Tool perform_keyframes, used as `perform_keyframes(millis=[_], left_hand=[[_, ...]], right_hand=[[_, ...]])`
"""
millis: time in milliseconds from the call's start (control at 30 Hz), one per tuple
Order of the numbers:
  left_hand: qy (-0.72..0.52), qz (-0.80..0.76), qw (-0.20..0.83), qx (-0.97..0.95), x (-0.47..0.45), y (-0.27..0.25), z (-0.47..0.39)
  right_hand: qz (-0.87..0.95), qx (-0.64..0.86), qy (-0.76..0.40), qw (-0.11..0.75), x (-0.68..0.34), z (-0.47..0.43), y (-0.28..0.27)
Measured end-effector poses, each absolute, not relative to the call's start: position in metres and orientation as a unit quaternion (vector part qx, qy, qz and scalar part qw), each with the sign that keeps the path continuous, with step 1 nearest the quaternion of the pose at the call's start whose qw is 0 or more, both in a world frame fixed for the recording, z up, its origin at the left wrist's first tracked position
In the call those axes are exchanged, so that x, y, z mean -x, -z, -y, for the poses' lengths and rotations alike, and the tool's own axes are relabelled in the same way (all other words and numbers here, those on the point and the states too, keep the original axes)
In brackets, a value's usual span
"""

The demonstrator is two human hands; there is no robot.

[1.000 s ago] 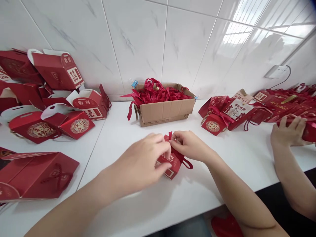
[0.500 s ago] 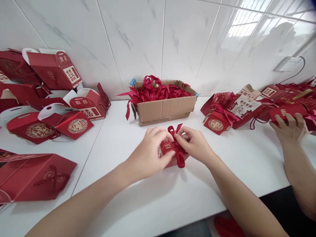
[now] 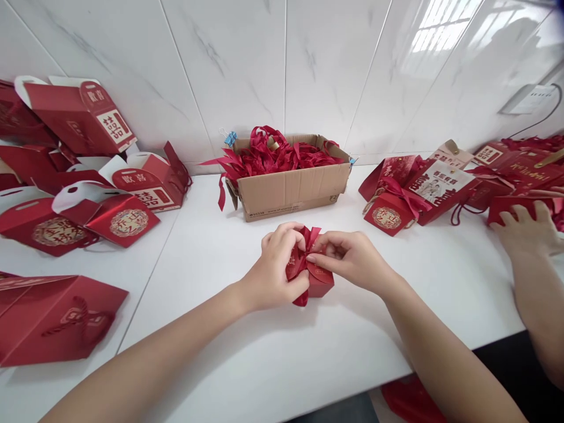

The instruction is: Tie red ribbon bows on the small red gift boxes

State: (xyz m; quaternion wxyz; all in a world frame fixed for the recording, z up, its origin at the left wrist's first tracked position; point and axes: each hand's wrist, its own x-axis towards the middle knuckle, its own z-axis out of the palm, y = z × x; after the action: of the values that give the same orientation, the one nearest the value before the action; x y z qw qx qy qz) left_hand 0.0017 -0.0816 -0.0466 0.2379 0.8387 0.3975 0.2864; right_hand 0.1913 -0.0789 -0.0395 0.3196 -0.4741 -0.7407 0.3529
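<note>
A small red gift box (image 3: 321, 285) with gold print sits on the white table in front of me, tied with a dark red ribbon (image 3: 313, 236). Around the box's left side curls my left hand (image 3: 274, 271), its fingertips at the ribbon knot and its thumb low on the near side. My right hand (image 3: 355, 258) reaches in from the right, thumb and forefinger pinched on the ribbon by the knot. One ribbon loop hangs at the box's near left side, and a tail stands up at the back.
Behind stands a cardboard box (image 3: 291, 197) heaped with red ribbons (image 3: 282, 154). Red boxes (image 3: 127, 223) crowd the left. Tied red boxes (image 3: 388, 216) stand at the right, where another person's hand (image 3: 531, 229) rests on a red box. A tiled wall (image 3: 247, 64) closes the back.
My left fingers have closed in on the knot, and the right hand's pinch has shifted to the knot. The box has turned slightly. The other person's hand has lowered with its box.
</note>
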Motion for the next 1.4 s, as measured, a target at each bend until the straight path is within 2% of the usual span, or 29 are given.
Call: perform_keyframes(millis=[300,567,1000,1400], left_hand=[[-0.29,-0.403,0.254,-0.83,0.001,0.055,0.08],[-0.332,-0.436,0.33,-0.768,-0.005,0.046,0.078],[-0.317,-0.441,0.326,-0.774,-0.005,0.047,0.069],[-0.301,-0.435,0.321,-0.786,-0.002,0.046,0.069]], right_hand=[[0.733,0.474,-0.349,0.341,-0.188,0.085,0.051],[0.736,0.498,-0.288,0.357,-0.185,0.09,0.055],[0.732,0.512,-0.243,0.379,-0.178,0.094,0.055],[0.872,0.377,-0.134,0.283,-0.204,0.087,0.052]])
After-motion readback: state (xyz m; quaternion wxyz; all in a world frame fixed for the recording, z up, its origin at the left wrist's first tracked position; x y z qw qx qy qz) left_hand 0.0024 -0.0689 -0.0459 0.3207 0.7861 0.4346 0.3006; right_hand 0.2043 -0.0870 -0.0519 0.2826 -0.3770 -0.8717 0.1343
